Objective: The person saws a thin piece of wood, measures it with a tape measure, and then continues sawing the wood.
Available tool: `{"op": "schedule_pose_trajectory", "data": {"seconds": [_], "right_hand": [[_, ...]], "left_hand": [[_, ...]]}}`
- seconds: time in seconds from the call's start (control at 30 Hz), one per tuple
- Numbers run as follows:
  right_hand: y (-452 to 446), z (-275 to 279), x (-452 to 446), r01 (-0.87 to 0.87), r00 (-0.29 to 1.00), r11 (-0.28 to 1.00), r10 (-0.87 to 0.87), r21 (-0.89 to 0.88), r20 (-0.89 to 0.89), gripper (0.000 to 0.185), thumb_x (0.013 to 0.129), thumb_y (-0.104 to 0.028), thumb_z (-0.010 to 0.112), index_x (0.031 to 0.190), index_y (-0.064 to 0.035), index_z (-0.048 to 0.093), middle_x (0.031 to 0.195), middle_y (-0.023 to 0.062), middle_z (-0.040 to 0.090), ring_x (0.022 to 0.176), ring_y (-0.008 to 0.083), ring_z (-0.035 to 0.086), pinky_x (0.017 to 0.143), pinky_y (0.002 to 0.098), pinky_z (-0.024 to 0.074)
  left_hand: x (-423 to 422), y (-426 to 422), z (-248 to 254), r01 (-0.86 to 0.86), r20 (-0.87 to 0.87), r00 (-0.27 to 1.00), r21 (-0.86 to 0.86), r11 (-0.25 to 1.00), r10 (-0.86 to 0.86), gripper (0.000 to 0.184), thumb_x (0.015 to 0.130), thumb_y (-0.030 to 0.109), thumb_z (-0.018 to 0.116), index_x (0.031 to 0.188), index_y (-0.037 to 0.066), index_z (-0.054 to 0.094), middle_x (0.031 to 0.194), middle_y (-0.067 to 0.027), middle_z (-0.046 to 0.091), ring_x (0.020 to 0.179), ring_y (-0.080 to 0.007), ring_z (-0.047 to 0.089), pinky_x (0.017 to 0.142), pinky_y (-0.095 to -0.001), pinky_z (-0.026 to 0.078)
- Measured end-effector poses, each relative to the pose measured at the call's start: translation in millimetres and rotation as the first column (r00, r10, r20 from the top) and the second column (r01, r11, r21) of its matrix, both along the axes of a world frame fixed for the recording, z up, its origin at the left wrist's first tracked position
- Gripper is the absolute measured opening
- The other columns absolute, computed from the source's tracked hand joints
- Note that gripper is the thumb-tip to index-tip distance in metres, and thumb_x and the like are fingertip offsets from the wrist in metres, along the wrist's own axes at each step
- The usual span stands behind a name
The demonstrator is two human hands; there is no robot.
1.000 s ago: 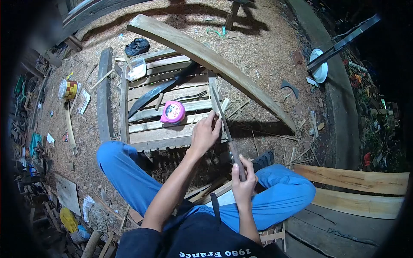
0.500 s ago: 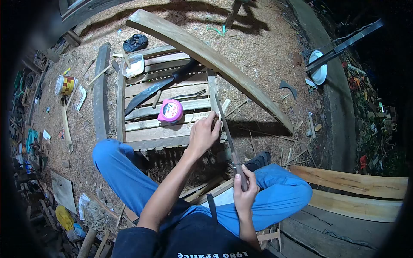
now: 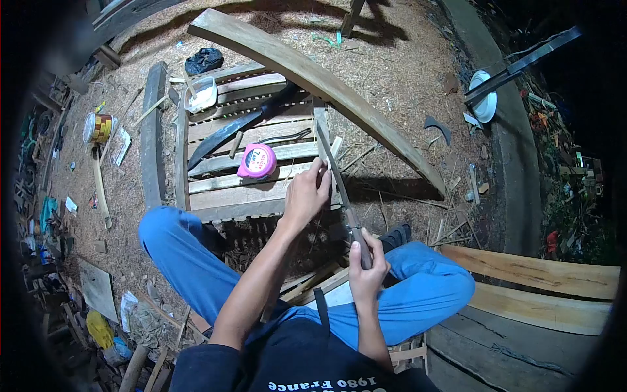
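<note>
My right hand (image 3: pixel 367 268) is wrapped round the dark handle of a long knife (image 3: pixel 341 186), whose blade points up and away along the right edge of a slatted wooden rack (image 3: pixel 251 212). Near the blade, at the rack's right edge, my left hand (image 3: pixel 307 195) has its fingers bent together; what they pinch, if anything, is too small to make out. A pink tape measure (image 3: pixel 257 162) lies on the slats left of my left hand. Behind it are a large dark blade (image 3: pixel 225 135), a thin dark tool (image 3: pixel 285 136) and a short wooden stick (image 3: pixel 236 145).
A long curved beam (image 3: pixel 313 88) slants over the rack's far right corner. A plastic tub (image 3: pixel 201 95) and a black bag (image 3: pixel 204 61) are at the far left. Another beam (image 3: pixel 154 137), a patterned can (image 3: pixel 98 128), a white plate (image 3: pixel 483 98) and planks (image 3: pixel 532 271) lie around.
My right hand and the knife have shifted slightly up. My left hand has moved a little up, its fingers a bit straighter. The whole view has shifted slightly.
</note>
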State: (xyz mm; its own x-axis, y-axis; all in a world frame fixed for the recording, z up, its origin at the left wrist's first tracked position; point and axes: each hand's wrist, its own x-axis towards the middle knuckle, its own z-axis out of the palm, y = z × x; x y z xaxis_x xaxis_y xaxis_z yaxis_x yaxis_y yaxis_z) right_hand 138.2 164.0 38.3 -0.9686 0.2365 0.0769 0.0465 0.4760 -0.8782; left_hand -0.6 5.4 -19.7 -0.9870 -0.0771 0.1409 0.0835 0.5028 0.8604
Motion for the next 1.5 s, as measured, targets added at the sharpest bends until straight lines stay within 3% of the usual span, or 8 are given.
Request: {"op": "schedule_pose_trajectory", "data": {"seconds": [0.07,0.37,0.67,0.7,0.83,1.0,1.17,1.5], "right_hand": [[1.3,0.9,0.4,-0.006,1.0,1.0,0.006,-0.027,0.002,0.031,0.096,-0.006,0.07,0.125,0.0033,0.067,0.116,0.0221,0.075,0.104,0.0273,0.076,0.088,0.037,0.0588],[-1.0,8.0,-3.3,-0.038,0.998,0.998,0.041,0.051,-0.045,0.03,0.096,-0.008,0.07,0.125,0.0006,0.069,0.112,0.0211,0.076,0.099,0.0305,0.077,0.084,0.0378,0.0598],[6.6,3.9,18.8,-0.018,0.998,0.999,0.02,0.029,-0.062,0.03,0.096,-0.006,0.07,0.124,0.0033,0.067,0.114,0.0218,0.076,0.103,0.0284,0.077,0.089,0.0371,0.0587],[2.8,6.2,12.9,-0.008,1.0,1.0,0.009,0.015,-0.023,0.03,0.096,-0.006,0.07,0.125,0.0027,0.067,0.113,0.0219,0.076,0.103,0.0265,0.077,0.089,0.0364,0.0584],[1.4,5.6,5.0,-0.007,0.998,0.999,0.01,-0.051,0.058,0.031,0.096,-0.007,0.07,0.126,0.0024,0.067,0.114,0.0223,0.076,0.103,0.0276,0.077,0.088,0.0363,0.0586],[7.3,-1.5,27.2,-0.014,0.999,0.998,0.017,0.064,-0.051,0.031,0.097,-0.007,0.069,0.127,0.0024,0.068,0.114,0.0223,0.075,0.102,0.028,0.076,0.086,0.0377,0.0585],[-2.3,9.2,14.2,-0.005,0.998,0.999,0.008,-0.033,0.062,0.031,0.097,-0.007,0.069,0.126,0.0029,0.068,0.118,0.0225,0.075,0.108,0.0298,0.075,0.091,0.0384,0.0582],[0.9,-0.3,14.3,0.011,0.999,0.999,-0.009,0.044,-0.048,0.031,0.095,-0.006,0.071,0.125,0.0026,0.068,0.114,0.0215,0.076,0.099,0.0289,0.077,0.085,0.039,0.0591]], "left_hand": [[-3.0,-1.1,9.7,-0.026,0.106,0.994,-0.031,0.999,0.03,0.026,0.101,0.024,0.061,0.117,0.003,0.061,0.086,-0.0269,0.072,0.081,-0.0474,0.07,0.074,-0.0569,0.055],[-1.8,-0.8,8.7,0.011,0.119,0.993,-0.038,0.999,-0.006,0.024,0.103,0.024,0.059,0.117,0.005,0.059,0.084,-0.026,0.072,0.08,-0.0485,0.069,0.072,-0.0569,0.054],[-2.4,-2.8,-4.1,-0.01,0.005,1.0,0.04,0.999,0.01,0.023,0.103,0.024,0.064,0.116,0.006,0.059,0.066,-0.02,0.063,0.059,-0.0402,0.064,0.057,-0.0475,0.046],[-3.1,-5.2,1.1,0.017,0.148,0.989,0.008,1.0,-0.018,0.028,0.102,0.025,0.061,0.122,0.005,0.058,0.091,-0.026,0.074,0.084,-0.0482,0.07,0.074,-0.0559,0.056],[-1.1,-8.9,7.2,0.031,0.122,0.992,0.03,0.999,-0.035,0.027,0.102,0.025,0.061,0.12,0.005,0.058,0.09,-0.0257,0.074,0.084,-0.0481,0.07,0.073,-0.0557,0.056],[0.9,-7.5,2.4,0.078,0.046,0.996,-0.073,0.994,-0.075,0.024,0.101,0.022,0.065,0.117,0.004,0.06,0.078,-0.0232,0.07,0.074,-0.0447,0.069,0.07,-0.0505,0.055],[2.0,-8.7,2.4,0.025,-0.025,0.999,-0.114,0.993,-0.028,0.022,0.099,0.02,0.066,0.113,0.004,0.064,0.088,-0.0234,0.062,0.085,-0.0449,0.065,0.076,-0.0521,0.051],[-2.0,-7.3,-3.5,0.03,-0.032,0.999,-0.081,0.996,-0.032,0.02,0.101,0.019,0.064,0.109,0.002,0.058,0.088,-0.0247,0.065,0.086,-0.046,0.065,0.076,-0.0533,0.05]]}}
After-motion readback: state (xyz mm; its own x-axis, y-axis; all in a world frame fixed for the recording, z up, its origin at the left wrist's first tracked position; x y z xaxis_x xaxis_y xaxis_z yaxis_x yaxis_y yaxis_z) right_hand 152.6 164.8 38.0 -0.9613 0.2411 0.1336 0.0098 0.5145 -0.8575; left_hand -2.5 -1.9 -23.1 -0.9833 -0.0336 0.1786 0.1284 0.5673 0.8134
